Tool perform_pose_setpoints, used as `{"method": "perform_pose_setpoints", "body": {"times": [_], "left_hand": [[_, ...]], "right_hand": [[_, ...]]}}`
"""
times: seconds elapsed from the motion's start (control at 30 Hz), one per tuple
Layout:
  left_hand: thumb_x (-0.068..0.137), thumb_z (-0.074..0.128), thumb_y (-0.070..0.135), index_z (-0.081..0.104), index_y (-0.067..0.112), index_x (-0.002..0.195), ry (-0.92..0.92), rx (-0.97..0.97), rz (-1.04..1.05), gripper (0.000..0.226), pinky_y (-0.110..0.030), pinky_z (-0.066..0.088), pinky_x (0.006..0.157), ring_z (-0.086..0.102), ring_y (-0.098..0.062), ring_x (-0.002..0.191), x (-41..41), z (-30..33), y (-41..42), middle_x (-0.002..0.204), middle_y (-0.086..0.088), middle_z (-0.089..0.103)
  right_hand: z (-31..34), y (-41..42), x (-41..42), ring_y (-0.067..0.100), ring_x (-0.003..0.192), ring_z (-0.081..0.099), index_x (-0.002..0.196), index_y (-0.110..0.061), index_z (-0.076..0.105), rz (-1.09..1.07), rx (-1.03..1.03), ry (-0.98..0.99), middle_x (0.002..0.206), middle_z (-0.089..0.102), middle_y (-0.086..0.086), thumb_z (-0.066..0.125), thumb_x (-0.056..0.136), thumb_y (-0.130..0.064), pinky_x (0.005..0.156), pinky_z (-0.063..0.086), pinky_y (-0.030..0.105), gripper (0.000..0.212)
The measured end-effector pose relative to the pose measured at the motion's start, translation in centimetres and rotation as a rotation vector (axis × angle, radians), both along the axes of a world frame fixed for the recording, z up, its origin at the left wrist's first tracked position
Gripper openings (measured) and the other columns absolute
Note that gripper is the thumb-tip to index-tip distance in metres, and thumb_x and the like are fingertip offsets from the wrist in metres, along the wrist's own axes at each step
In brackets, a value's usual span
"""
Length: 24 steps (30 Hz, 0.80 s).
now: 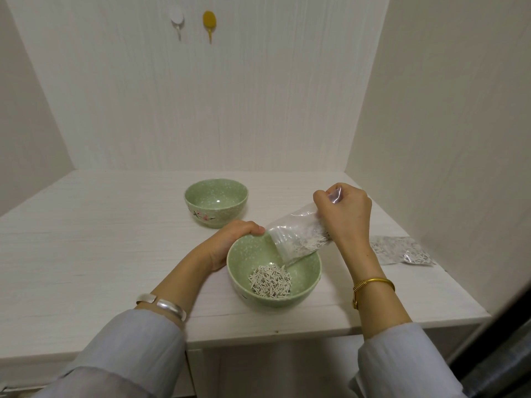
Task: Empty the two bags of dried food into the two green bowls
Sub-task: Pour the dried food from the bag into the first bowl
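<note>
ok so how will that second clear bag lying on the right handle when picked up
The flat clear plastic bag of pale dried sticks probably sags, being thin film. Its loose contents likely shift toward the low end. It seems light for its size.

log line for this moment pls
step: pouring bag one | right hand: tilts bag | left hand: steadies near bowl | far bowl: empty | second bag: on table

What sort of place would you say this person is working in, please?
Probably a home nook, perhaps a kitchen corner: a white wood-grain table closed in by pale walls, two adhesive hooks on the back wall, and green ceramic bowls being filled from a clear bag.
</note>
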<state>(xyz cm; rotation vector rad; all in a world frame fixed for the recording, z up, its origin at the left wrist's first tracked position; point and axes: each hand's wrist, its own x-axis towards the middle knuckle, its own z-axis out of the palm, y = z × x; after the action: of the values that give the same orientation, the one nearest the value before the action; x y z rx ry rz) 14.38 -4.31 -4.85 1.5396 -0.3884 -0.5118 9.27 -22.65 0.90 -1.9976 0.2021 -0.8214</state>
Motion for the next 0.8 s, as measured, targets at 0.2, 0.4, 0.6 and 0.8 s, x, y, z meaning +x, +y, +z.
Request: {"method": "perform_pose_setpoints", "body": {"times": [0.2,0.4,0.6,0.8], "left_hand": [[0.068,0.054,0.025,0.069,0.017,0.052,0.008,0.001,0.007,0.024,-0.020,0.050,0.053,0.061,-0.010,0.049,-0.05,0.03,-0.04,0.052,0.004,0.064],[0.067,0.054,0.026,0.068,0.018,0.049,0.010,0.002,0.010,0.025,-0.019,0.050,0.053,0.061,-0.009,0.049,-0.03,0.07,-0.05,0.051,0.005,0.064],[0.065,0.056,0.026,0.067,0.017,0.054,0.028,0.008,0.024,0.019,-0.024,0.049,0.059,0.062,-0.012,0.052,0.05,-0.07,-0.05,0.054,0.003,0.064],[0.066,0.056,0.025,0.067,0.016,0.059,0.018,0.002,0.029,0.016,-0.024,0.050,0.059,0.062,-0.013,0.053,0.08,-0.13,-0.01,0.056,0.002,0.065]], "right_hand": [[-0.05,-0.18,0.02,0.010,0.049,0.040,0.047,-0.020,0.045,-0.006,0.015,-0.007,0.053,0.054,-0.001,0.047,0.062,-0.027,0.049,0.032,0.022,0.017],[0.00,-0.22,0.03,0.010,0.048,0.040,0.046,-0.020,0.043,-0.008,0.014,-0.009,0.052,0.054,-0.002,0.047,0.062,-0.027,0.049,0.030,0.020,0.017],[0.03,-0.33,0.06,0.012,0.050,0.042,0.048,-0.019,0.045,-0.008,0.019,-0.012,0.056,0.059,0.007,0.047,0.063,-0.027,0.050,0.034,0.023,0.017],[0.07,-0.43,0.00,0.011,0.050,0.041,0.048,-0.018,0.046,-0.021,0.011,-0.015,0.057,0.061,0.010,0.047,0.063,-0.027,0.050,0.034,0.022,0.018]]}}
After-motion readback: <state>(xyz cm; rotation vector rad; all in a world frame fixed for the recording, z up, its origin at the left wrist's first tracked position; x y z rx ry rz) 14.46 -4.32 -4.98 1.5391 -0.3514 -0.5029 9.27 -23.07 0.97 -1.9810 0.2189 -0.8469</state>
